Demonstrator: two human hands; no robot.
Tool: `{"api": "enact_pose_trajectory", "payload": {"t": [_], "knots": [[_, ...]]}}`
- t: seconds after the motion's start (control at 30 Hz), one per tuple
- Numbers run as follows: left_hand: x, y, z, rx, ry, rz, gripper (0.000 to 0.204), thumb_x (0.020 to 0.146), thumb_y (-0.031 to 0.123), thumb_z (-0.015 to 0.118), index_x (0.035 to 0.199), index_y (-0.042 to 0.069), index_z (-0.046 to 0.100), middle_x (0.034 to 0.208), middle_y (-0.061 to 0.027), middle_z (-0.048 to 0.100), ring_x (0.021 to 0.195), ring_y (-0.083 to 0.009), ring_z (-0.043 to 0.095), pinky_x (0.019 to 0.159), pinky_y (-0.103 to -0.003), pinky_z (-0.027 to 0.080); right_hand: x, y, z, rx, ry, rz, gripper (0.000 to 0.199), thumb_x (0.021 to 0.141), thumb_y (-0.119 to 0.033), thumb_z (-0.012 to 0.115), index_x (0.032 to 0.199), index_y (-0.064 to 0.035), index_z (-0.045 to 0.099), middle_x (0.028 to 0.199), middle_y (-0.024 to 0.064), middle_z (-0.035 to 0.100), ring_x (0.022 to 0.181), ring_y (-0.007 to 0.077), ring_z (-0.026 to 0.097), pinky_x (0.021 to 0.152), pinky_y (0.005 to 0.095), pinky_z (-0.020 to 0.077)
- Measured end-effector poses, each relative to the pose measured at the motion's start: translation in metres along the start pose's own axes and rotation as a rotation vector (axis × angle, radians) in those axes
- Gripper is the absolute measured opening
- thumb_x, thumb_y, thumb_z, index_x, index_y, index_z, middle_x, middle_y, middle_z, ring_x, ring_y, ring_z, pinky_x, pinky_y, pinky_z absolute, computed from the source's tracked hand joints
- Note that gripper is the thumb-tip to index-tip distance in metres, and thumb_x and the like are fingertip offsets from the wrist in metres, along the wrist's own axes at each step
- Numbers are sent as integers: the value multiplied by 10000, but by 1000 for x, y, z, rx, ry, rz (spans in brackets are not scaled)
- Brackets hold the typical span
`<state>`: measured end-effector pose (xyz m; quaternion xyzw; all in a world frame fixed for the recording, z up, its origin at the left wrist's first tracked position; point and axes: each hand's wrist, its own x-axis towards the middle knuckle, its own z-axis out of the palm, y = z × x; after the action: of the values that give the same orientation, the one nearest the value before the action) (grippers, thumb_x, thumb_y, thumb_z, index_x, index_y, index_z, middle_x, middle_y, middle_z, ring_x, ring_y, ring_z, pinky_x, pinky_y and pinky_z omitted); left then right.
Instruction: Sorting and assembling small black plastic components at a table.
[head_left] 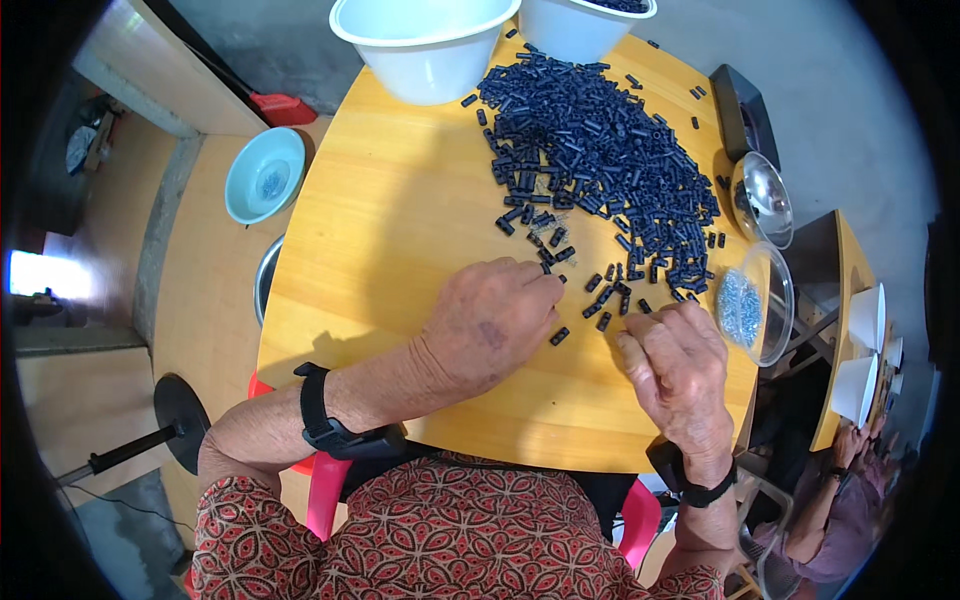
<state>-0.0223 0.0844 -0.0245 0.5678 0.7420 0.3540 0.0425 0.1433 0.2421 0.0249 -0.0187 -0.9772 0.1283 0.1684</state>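
A large heap of small black plastic tube-shaped parts (600,140) covers the far right of the yellow wooden table (330,290). My left hand (490,325) is curled at the heap's near edge, its fingertips hidden behind the knuckles, close to a few black pieces. To its right, my right hand (680,365) has its fingers bent together near the table's right side. Whatever either hand holds does not show. Between the hands lie several loose black parts (560,336). Thin metal pins (572,245) are scattered by the heap's near edge.
Two white tubs (425,60) stand at the table's far edge. Along the right edge are a black tray (735,110), a metal bowl (762,200) and a clear container (775,320) with small shiny pieces. A turquoise basin (262,150) sits lower left. Another person (840,510) works at right.
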Motion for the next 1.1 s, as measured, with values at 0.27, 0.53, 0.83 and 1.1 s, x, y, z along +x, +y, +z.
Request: {"api": "enact_pose_trajectory", "payload": {"t": [0.27, 0.53, 0.83, 1.1], "knots": [[14, 15, -21, -1299, -286, -707, 200, 900, 203, 723, 994, 27, 708, 846, 18, 657, 749, -45, 561, 667, -208, 459, 15, -23, 3, 256, 198, 66, 271, 681, -18, 795, 925, 2, 678, 856, 122, 654, 805, 284, 608, 696, 370, 495], [18, 18, -16, -1432, -284, -748, 206, 911, 215, 711, 1020, 41, 700, 848, 7, 662, 754, -56, 576, 692, -203, 456, 21, -25, 11, 186, 299, 64, 347, 637, 13, 818, 949, -17, 669, 883, 116, 663, 827, 278, 619, 708, 358, 491], [22, 5, -6, -1498, -358, -676, 202, 906, 254, 717, 982, 67, 715, 825, 20, 666, 742, -59, 586, 682, -204, 455, 21, -17, 17, 204, 317, 92, 325, 660, 17, 800, 950, -32, 662, 894, 103, 667, 828, 267, 616, 728, 358, 482], [23, 0, -3, -1537, -347, -667, 207, 901, 252, 720, 975, 59, 719, 816, 14, 666, 732, -62, 586, 676, -208, 457, 24, -16, 19, 193, 302, 121, 322, 673, 13, 795, 966, -39, 671, 943, 98, 665, 867, 265, 614, 741, 359, 484]]}}
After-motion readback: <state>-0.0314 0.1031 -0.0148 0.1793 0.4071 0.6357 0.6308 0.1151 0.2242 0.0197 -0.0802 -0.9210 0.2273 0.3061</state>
